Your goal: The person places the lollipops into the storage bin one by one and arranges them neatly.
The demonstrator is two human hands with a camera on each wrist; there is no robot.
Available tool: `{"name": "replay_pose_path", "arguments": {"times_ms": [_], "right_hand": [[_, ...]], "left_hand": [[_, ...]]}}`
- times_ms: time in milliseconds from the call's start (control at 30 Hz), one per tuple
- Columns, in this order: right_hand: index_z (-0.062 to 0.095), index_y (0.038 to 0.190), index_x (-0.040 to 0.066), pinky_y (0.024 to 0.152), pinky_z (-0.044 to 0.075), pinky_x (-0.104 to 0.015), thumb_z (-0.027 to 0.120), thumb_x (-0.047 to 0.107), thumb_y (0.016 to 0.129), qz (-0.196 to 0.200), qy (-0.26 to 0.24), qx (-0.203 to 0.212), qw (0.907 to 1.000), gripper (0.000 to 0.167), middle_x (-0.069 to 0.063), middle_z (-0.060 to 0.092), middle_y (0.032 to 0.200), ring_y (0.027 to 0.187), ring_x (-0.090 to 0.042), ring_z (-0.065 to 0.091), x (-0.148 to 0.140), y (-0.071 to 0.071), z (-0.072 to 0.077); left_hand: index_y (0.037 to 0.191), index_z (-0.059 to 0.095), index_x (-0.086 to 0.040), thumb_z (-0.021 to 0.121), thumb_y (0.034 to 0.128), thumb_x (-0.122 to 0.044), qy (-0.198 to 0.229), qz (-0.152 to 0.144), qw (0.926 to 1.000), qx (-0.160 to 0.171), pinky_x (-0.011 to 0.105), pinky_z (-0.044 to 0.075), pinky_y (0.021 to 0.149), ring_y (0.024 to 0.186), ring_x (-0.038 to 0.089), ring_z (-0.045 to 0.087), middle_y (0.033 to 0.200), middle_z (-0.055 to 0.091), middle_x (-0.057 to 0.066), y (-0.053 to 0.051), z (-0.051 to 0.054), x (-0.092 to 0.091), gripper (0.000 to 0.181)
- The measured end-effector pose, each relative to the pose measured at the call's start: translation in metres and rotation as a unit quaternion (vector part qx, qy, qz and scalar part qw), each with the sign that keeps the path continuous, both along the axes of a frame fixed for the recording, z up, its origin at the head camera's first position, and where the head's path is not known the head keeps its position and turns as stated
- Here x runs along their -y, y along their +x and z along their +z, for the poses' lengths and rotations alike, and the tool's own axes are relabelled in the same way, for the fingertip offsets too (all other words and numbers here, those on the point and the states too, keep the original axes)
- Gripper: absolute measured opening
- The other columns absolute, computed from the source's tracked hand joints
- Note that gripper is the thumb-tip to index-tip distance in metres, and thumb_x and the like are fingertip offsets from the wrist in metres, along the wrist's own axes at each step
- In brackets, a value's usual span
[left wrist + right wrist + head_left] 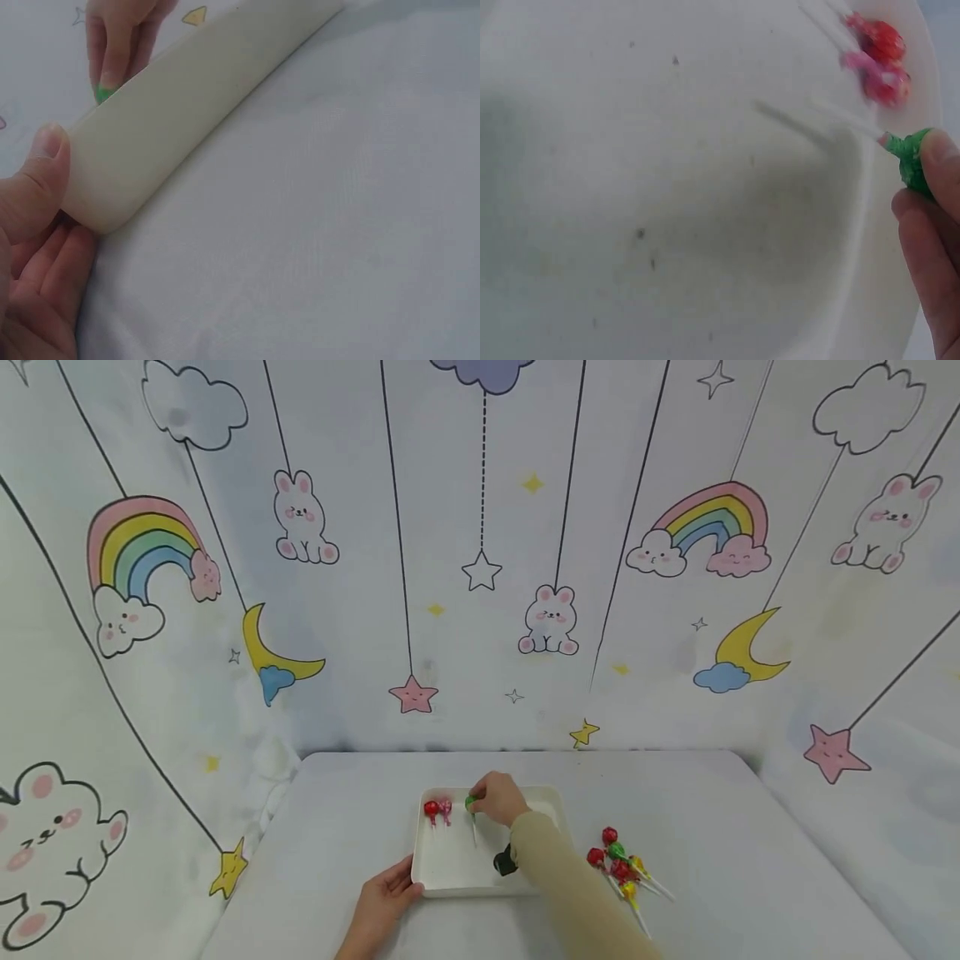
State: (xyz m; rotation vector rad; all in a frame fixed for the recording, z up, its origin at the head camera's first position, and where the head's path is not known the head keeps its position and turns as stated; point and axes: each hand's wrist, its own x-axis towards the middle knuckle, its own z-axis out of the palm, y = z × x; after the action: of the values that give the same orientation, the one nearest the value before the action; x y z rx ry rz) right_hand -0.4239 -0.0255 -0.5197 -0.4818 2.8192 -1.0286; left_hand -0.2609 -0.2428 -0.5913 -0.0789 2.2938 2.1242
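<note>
One red lollipop (431, 808) and one pink lollipop (446, 808) lie in the white tray (453, 870) at lower centre, where our right hand (501, 798) pinches a green lollipop (912, 159) by its head, leaving its stick free, and our left hand (384, 897) grips the tray's lower-left corner, seemingly for steadiness.

Head looks forward and down; close wrist views share the tray (176, 112).

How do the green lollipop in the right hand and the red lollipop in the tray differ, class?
Colour: the green lollipop has a green wrapper, the red lollipop a red one. State: the right hand pinches the green lollipop, while the red lollipop lies untouched in the tray beside a pink lollipop. Both have a wrapped head on a thin, pale stick.
</note>
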Motion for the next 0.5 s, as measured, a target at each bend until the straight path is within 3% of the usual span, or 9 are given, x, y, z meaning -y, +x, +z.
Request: {"name": "replay_pose_path", "arguments": {"times_ms": [200,500], "right_hand": [[0.078,0.097,0.002,0.087,0.062,-0.042,0.085,0.007,0.082,-0.028,0.037,-0.011,0.9988,0.017,-0.006,0.075,0.091,0.085,-0.019,0.065,0.022,0.003,-0.024],[0.076,0.087,0.004,0.074,0.061,-0.037,0.085,0.01,0.083,-0.025,0.058,-0.036,0.9973,0.011,-0.005,0.074,0.083,0.075,-0.016,0.063,0.038,-0.001,-0.025]], "left_hand": [[0.143,0.045,0.018,0.077,0.0923,-0.016,-0.006,-0.017,0.9998,-0.001,0.024,0.06,0.096,0.134,0.046,0.054,0.145,0.049,0.037,0.001,-0.002,-0.002,0.069],[0.144,0.044,0.018,0.076,0.0927,-0.018,0.001,-0.021,0.9998,-0.006,0.026,0.059,0.098,0.136,0.047,0.052,0.146,0.048,0.037,0.0,-0.001,0.001,0.07]]}}
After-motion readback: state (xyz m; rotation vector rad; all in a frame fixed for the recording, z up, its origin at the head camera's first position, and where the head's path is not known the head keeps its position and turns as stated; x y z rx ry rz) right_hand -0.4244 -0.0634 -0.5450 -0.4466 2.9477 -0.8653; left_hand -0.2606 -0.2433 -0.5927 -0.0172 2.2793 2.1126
